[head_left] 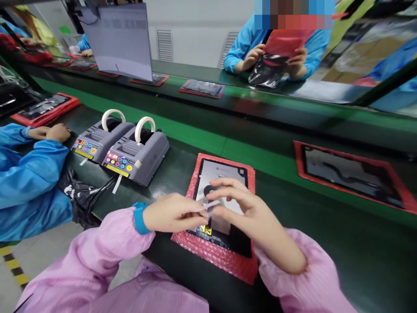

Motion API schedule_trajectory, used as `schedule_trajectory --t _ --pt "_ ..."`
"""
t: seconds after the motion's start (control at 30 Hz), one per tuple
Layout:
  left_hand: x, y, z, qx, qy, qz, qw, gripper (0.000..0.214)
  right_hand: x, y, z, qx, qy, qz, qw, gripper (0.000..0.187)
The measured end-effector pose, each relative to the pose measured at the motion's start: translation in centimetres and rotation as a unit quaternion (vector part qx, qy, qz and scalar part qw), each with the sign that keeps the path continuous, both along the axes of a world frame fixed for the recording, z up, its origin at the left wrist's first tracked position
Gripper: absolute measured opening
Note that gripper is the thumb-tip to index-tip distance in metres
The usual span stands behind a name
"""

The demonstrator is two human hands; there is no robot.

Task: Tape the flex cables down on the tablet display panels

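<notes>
Above the open device (222,225), your left hand (172,213) pinches a pale strip (213,204); your right hand (249,206) curves beside it, its grip unclear. Red bubble wrap (211,256) lies beneath the device, two tape dispensers (151,154) to its left

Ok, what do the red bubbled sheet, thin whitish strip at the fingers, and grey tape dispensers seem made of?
Red bubbled sheet: probably glossy plastic bubble wrap, its raised bumps catching light.
Thin whitish strip: perhaps plastic film or tape, looking translucent, though blurred.
Grey tape dispensers: likely satin plastic, judging by smooth, ribbed casings.
</notes>
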State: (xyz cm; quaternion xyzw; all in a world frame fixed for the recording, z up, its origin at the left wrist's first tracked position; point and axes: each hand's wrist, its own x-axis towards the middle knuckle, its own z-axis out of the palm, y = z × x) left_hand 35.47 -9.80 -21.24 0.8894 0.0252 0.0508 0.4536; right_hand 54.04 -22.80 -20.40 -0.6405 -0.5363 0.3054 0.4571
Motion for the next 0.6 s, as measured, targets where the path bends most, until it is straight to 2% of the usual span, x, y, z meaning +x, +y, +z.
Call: schedule_trajectory --t 0.03,0.1,0.2,0.23,0.3,0.33,0.43,0.5,0.6 --pt "0.8 -0.1 -0.4 -0.017 0.007 -0.005 1.000 0.022 -0.1 0.7 0.5 -0.002 0.008 0.005 1.000 0.028" --pt "1.5 0.0 -1.4 -0.072 0.022 0.006 0.997 0.023 0.4 1.5 1.1 0.009 0.025 -0.032 0.999 0.028" --pt "1.3 0.6 -2.6 -0.111 0.016 0.079 0.990 0.027 2.3 1.8 0.8 0.037 0.036 -0.123 0.991 0.027" --pt "1.2 0.8 -2.9 -0.092 -0.009 0.115 0.989 0.027 3.0 1.9 0.4 0.029 0.020 -0.135 0.990 0.026" --pt "0.9 1.3 -3.5 -0.021 -0.075 0.156 0.985 0.025 4.0 2.4 -1.0 -0.027 -0.036 -0.107 0.993 0.023" --pt "0.9 1.6 -3.8 0.023 -0.101 0.153 0.983 0.025 4.3 2.7 -1.9 -0.061 -0.063 -0.081 0.993 0.022" --pt "1.1 2.2 -4.8 0.141 -0.120 0.089 0.979 0.031 4.4 3.8 -4.2 -0.126 -0.111 -0.027 0.985 0.017" --pt "1.3 2.3 -5.5 0.180 -0.114 0.061 0.975 0.036 4.2 4.3 -5.1 -0.141 -0.137 -0.016 0.980 0.015" --pt "1.5 2.4 -6.6 0.206 -0.106 0.036 0.972 0.037 4.2 4.7 -5.3 -0.147 -0.164 -0.002 0.975 0.014"
